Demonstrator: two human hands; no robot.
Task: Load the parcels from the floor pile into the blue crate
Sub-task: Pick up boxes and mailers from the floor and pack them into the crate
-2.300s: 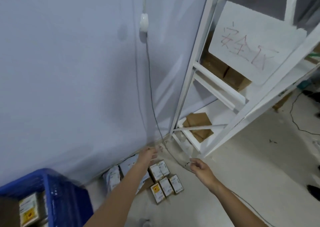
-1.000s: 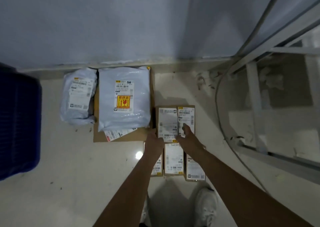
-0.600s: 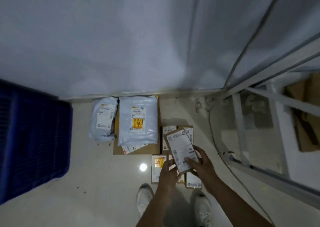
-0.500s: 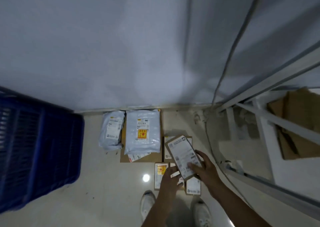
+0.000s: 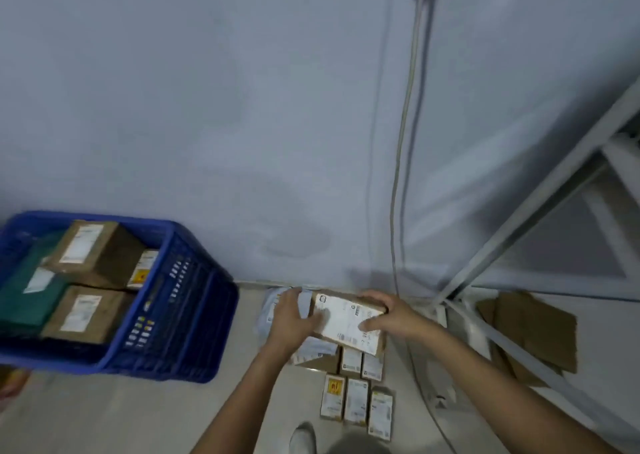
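A small brown box parcel [image 5: 346,322] with a white label is held in the air above the floor pile, between both hands. My left hand [image 5: 292,318] grips its left end and my right hand [image 5: 388,315] grips its right end. Below it, several small labelled boxes [image 5: 356,398] lie in rows on the floor, and grey mailer bags [image 5: 273,311] show behind my left hand. The blue crate [image 5: 180,301] stands to the left, with brown boxes [image 5: 93,252] and a green packet [image 5: 27,290] inside.
A grey wall [image 5: 242,107] rises straight ahead with a cable [image 5: 401,176] running down it. A white metal shelf frame [image 5: 540,218] stands at the right with flat cardboard [image 5: 533,329] on its bottom level. My shoe [image 5: 303,438] shows at the lower edge.
Both hands have lifted the small box from the pile and turned it sideways. My view has swung up and left, so the inside of the blue crate now shows.
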